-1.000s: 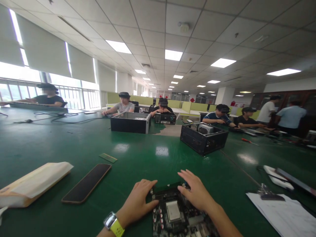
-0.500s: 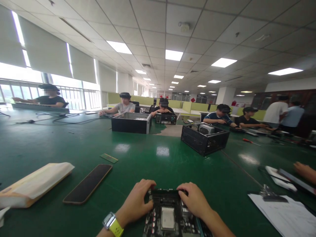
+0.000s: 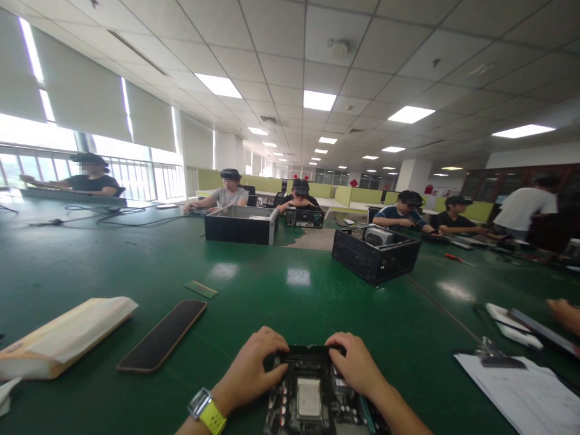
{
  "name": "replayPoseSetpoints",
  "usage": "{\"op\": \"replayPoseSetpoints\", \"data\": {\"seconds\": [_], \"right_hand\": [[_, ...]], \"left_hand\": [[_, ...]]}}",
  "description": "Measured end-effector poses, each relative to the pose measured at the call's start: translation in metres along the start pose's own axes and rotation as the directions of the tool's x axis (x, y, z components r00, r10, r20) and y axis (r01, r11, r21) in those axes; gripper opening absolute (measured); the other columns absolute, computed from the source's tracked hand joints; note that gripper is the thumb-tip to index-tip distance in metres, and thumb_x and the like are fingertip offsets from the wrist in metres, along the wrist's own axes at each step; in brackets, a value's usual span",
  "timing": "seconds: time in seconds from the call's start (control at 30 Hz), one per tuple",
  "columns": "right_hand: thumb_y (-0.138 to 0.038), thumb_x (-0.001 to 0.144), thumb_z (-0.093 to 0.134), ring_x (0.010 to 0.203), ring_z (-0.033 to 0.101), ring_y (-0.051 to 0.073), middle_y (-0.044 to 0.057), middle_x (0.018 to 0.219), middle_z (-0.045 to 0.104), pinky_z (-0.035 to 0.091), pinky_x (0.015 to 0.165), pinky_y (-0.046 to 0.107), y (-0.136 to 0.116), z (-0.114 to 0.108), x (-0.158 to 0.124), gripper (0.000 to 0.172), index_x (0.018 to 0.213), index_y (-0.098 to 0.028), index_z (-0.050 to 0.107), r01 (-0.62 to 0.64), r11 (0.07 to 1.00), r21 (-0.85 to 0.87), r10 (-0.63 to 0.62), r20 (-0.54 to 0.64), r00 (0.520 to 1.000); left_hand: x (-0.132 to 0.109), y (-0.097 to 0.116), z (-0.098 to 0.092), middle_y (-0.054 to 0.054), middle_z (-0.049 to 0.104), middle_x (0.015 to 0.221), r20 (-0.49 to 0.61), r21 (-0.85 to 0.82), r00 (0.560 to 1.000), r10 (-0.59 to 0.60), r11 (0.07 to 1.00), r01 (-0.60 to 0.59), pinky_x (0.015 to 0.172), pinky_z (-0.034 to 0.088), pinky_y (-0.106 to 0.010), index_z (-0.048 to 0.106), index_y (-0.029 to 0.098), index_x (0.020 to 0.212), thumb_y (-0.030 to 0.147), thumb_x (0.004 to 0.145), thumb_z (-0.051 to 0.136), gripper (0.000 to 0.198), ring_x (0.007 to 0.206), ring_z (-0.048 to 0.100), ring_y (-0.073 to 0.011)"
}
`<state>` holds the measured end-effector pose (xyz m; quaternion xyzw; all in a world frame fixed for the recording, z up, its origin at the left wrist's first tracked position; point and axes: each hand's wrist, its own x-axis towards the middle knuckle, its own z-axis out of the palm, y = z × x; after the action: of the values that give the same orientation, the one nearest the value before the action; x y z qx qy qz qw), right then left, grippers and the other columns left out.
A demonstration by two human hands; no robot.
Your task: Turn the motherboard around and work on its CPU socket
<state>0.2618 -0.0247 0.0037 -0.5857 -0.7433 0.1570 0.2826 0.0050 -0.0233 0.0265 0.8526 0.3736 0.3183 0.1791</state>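
Note:
A dark motherboard [image 3: 290, 417] lies in front of me at the bottom of the view, its near end cut off by the frame. Its square silver processor [image 3: 309, 399] shows in the middle. Along the far edge runs a dark raised strip [image 3: 308, 350], too dim to name surely. My left hand [image 3: 254, 368], with a watch on the wrist, curls its thumb and fingers around the far left corner. At the far right corner, my right hand [image 3: 356, 362] grips the other end with bent fingers. Both hands' fingertips are partly hidden.
On the green table [image 3: 254, 308] lie a phone [image 3: 164, 335], a tissue pack [image 3: 67, 338], a memory module [image 3: 200, 289] and a clipboard with papers [image 3: 521, 393]. Farther off stand an open computer case [image 3: 376, 254] and a closed case [image 3: 240, 225]. A co-worker's hand [image 3: 564, 315] is at the right.
My hands keep their hold at the motherboard's far corners and have barely shifted. In the background at the right, a standing person has moved right.

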Motion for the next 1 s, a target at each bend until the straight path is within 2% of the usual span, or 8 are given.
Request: {"op": "replayPoseSetpoints", "data": {"seconds": [0.57,0.7,0.77,0.83,0.87,0.93,0.97,1.0], "right_hand": [[-0.021,0.073,0.046,0.089,0.057,0.019,0.001,0.089,0.067,0.040,0.082,0.028,0.000,0.000,-0.001,0.025,0.086,-0.023,0.068,-0.006,1.000,0.025,0.007,-0.020,1.000],[-0.025,0.076,0.051,0.097,0.055,0.021,0.004,0.099,0.066,0.039,0.087,0.031,-0.022,-0.015,-0.008,0.022,0.092,-0.022,0.067,0.025,0.998,-0.055,-0.030,-0.088,0.996],[-0.030,0.079,0.053,0.105,0.051,0.023,0.005,0.109,0.063,0.038,0.092,0.035,-0.042,-0.016,-0.017,0.023,0.098,-0.023,0.065,0.094,0.987,-0.127,-0.110,-0.130,0.985],[-0.040,0.080,0.056,0.109,0.049,0.025,0.004,0.118,0.059,0.038,0.093,0.037,-0.061,-0.002,-0.027,0.029,0.104,-0.026,0.062,0.274,0.942,-0.195,-0.295,-0.088,0.951],[-0.045,0.080,0.056,0.109,0.050,0.024,0.003,0.120,0.058,0.040,0.092,0.036,-0.068,0.013,-0.032,0.032,0.107,-0.029,0.060,0.394,0.892,-0.220,-0.412,-0.039,0.911],[-0.051,0.083,0.052,0.102,0.054,0.021,-0.003,0.116,0.061,0.046,0.082,0.032,-0.075,0.052,-0.041,0.029,0.106,-0.035,0.058,0.622,0.735,-0.268,-0.635,0.048,0.771],[-0.050,0.087,0.048,0.096,0.057,0.019,-0.005,0.112,0.063,0.047,0.075,0.028,-0.074,0.074,-0.044,0.024,0.105,-0.037,0.057,0.662,0.690,-0.293,-0.680,0.054,0.732],[-0.050,0.088,0.045,0.087,0.059,0.017,-0.005,0.108,0.065,0.048,0.068,0.025,-0.071,0.095,-0.046,0.025,0.107,-0.037,0.056,0.673,0.672,-0.309,-0.692,0.062,0.719]], "left_hand": [[-0.001,0.001,-0.003,-0.005,0.067,0.098,0.010,-0.015,1.000,0.017,1.000,-0.017,0.089,0.044,-0.033,0.068,0.022,0.091,0.021,0.076,0.060,0.017,0.096,0.056,-0.0200],[-0.001,0.000,-0.002,-0.006,0.065,0.100,-0.024,-0.017,0.999,0.028,0.999,-0.029,0.089,0.045,-0.034,0.067,0.022,0.091,0.021,0.076,0.060,0.016,0.097,0.056,-0.0205],[0.000,0.000,-0.003,-0.006,0.063,0.102,-0.066,-0.010,0.997,0.040,0.999,-0.041,0.089,0.046,-0.034,0.066,0.022,0.091,0.019,0.077,0.058,0.016,0.097,0.056,-0.0205],[0.000,-0.002,-0.003,-0.006,0.063,0.102,-0.117,0.005,0.991,0.059,0.998,-0.059,0.090,0.045,-0.034,0.065,0.021,0.091,0.018,0.078,0.056,0.016,0.098,0.055,-0.0205],[0.001,-0.003,-0.003,-0.006,0.062,0.101,-0.140,0.013,0.988,0.069,0.998,-0.068,0.090,0.046,-0.034,0.065,0.021,0.091,0.017,0.079,0.056,0.016,0.099,0.055,-0.0205],[0.001,-0.005,-0.004,-0.006,0.062,0.100,-0.176,0.030,0.981,0.086,0.996,-0.082,0.089,0.046,-0.035,0.064,0.020,0.090,0.016,0.079,0.055,0.015,0.098,0.055,-0.0204],[0.001,-0.006,-0.003,-0.006,0.062,0.099,-0.185,0.037,0.979,0.091,0.996,-0.085,0.089,0.046,-0.035,0.064,0.020,0.089,0.016,0.080,0.055,0.014,0.097,0.055,-0.0202],[0.001,-0.007,-0.003,-0.006,0.062,0.098,-0.189,0.042,0.978,0.092,0.995,-0.086,0.088,0.046,-0.035,0.064,0.020,0.088,0.016,0.080,0.054,0.013,0.096,0.055,-0.0200]]}}
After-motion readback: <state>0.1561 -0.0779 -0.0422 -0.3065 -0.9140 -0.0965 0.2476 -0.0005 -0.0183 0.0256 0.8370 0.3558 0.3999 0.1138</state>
